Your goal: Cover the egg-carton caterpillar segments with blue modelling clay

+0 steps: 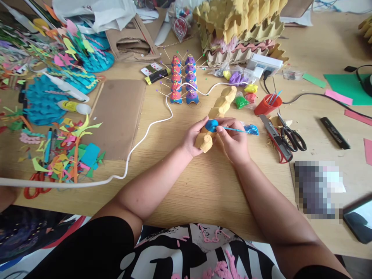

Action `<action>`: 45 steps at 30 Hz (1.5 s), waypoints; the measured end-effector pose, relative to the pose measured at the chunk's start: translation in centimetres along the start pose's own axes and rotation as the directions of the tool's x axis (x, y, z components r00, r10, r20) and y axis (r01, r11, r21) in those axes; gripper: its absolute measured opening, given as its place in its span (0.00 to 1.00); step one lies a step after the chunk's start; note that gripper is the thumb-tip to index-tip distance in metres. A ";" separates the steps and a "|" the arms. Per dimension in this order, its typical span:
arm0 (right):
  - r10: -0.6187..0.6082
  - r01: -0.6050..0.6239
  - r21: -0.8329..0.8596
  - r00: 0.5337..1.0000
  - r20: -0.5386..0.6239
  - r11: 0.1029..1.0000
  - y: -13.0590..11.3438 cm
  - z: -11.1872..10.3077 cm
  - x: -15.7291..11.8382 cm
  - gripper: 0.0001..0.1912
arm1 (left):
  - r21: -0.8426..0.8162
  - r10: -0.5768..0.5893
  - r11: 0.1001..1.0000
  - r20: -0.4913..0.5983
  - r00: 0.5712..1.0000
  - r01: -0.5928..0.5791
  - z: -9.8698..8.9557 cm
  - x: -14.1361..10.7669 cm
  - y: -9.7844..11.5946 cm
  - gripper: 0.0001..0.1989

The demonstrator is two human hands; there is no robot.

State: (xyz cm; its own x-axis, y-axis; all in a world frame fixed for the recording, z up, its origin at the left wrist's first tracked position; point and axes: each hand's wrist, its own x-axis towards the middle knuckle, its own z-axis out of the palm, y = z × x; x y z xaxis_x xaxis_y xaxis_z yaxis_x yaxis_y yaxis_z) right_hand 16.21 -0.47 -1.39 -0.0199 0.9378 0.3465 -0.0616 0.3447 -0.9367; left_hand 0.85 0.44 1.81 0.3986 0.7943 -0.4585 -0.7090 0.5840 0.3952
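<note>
My left hand (192,136) is closed around a yellow egg-carton strip (205,143) with several bumps. Blue modelling clay (211,125) covers one of the bumps, between my two hands. In my right hand (235,141) is a thin blue modelling tool (228,128), pinched by thumb and fingers, its tip at the blue clay. Just beyond that hand lies a packet of blue clay (251,129). Another piece of yellow egg carton (223,101) lies ahead of my hands; whether it joins the held strip is hard to tell.
Red and purple clay caterpillars (176,79) stand at the back, pins sticking out. A white cable (151,126) crosses the table. To the right are an orange cup (269,104), a box cutter (276,137) and scissors (290,135). Paper scraps (64,159) and cardboard (117,116) lie left.
</note>
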 end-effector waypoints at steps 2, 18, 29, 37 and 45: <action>0.002 -0.002 0.005 1.000 0.005 1.000 -0.1 0.0 0.0 0.20 | -0.012 0.001 1.000 0.000 1.000 -0.001 0.0 0.0 0.0 0.22; 0.057 -0.054 0.105 0.998 -0.028 0.993 0.2 0.1 -0.1 0.21 | -0.013 -0.019 1.000 -0.019 1.000 0.019 0.0 -0.1 0.1 0.20; 0.046 -0.045 0.094 0.999 -0.008 0.995 0.0 0.2 -0.1 0.21 | -0.008 -0.014 1.000 -0.047 0.999 0.014 0.2 -0.1 0.1 0.19; 0.042 -0.041 0.055 0.999 -0.021 0.998 -0.4 0.6 -0.3 0.23 | -0.042 -0.024 0.999 -0.039 0.999 0.022 -0.1 0.0 0.2 0.18; 0.031 -0.030 0.042 0.999 -0.020 0.999 -0.1 0.5 -0.2 0.21 | -0.024 -0.005 1.000 -0.010 1.000 0.005 -0.3 0.3 0.0 0.18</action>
State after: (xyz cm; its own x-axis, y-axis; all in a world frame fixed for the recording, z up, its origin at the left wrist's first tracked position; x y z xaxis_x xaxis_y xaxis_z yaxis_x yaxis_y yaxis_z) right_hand 15.74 -0.73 -1.32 -0.0020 0.9485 0.3167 -0.1030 0.3148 -0.9436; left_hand 0.77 0.62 1.48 0.3967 0.7896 -0.4682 -0.7206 0.5838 0.3741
